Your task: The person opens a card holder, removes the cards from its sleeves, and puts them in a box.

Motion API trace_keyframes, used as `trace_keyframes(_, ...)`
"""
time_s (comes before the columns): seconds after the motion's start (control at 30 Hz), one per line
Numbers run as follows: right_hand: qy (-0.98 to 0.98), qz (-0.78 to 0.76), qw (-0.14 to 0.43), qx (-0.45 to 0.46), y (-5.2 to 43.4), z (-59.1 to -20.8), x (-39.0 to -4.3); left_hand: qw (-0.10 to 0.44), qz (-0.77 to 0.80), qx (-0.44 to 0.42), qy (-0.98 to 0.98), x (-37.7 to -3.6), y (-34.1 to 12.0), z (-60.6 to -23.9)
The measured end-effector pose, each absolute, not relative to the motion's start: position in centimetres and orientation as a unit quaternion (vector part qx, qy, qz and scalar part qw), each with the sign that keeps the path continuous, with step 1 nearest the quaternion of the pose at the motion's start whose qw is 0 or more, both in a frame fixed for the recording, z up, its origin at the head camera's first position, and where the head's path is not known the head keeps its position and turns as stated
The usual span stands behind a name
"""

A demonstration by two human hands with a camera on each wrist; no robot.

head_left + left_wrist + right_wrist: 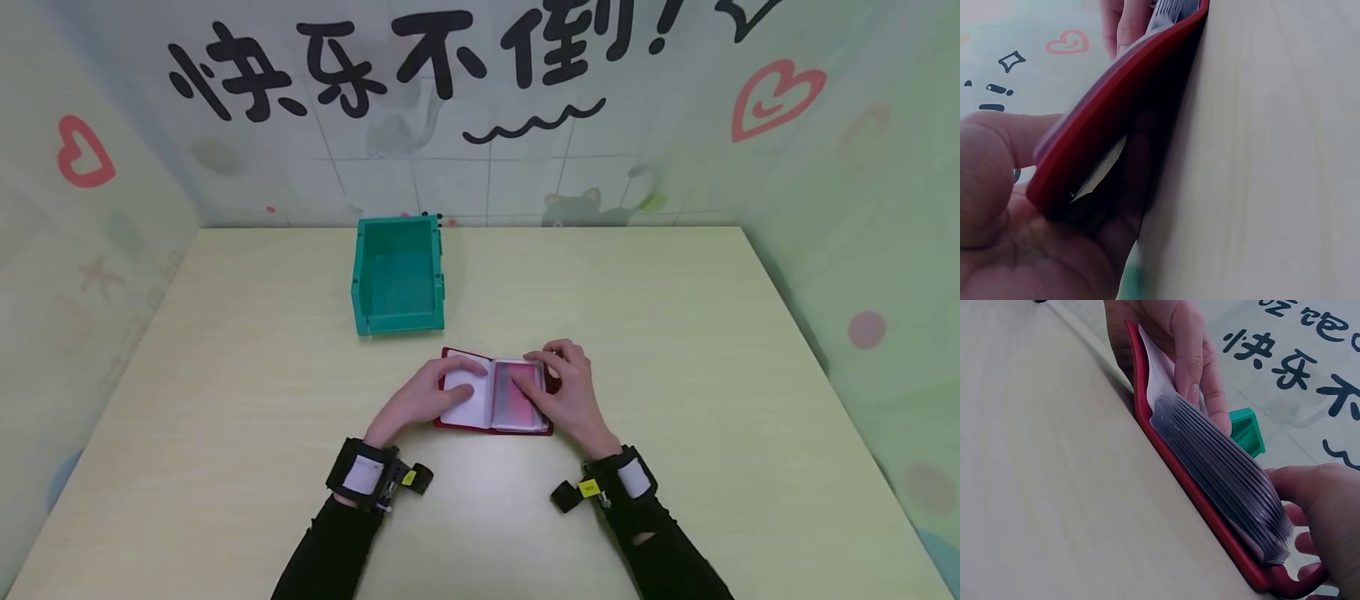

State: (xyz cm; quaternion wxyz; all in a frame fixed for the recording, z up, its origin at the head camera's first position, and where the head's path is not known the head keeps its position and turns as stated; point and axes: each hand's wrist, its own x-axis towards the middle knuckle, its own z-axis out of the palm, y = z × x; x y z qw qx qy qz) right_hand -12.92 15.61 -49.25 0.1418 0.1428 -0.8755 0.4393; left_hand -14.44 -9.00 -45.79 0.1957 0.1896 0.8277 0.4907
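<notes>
A red card holder (480, 410) lies open on the table, with a white inner page on the left and a stack of clear sleeves (1210, 459) on the right. Through the top sleeve a pink card (517, 408) shows. My left hand (427, 392) grips the left cover; in the left wrist view its thumb lies on the inner side and its fingers reach under the red cover (1107, 100). At the right side, my right hand (570, 396) pinches the sleeves' outer edge, thumb on top. A curved red strap (1302, 584) sticks out by its fingers.
A green bin (401, 323) stands beyond the card holder, near the back of the pale wooden table (225, 375). Printed wall panels (450, 183) border the table at the back and sides. Each wrist wears a black band with a small camera.
</notes>
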Motion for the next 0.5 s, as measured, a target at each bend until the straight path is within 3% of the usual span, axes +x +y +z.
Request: trace_keyframes(0.5, -0.868, 0.485, 0.075, 0.072, 15.59, -48.54, -12.97, 0.217, 0.477, 0.145, 0.840, -14.07, -8.68, -45.44)
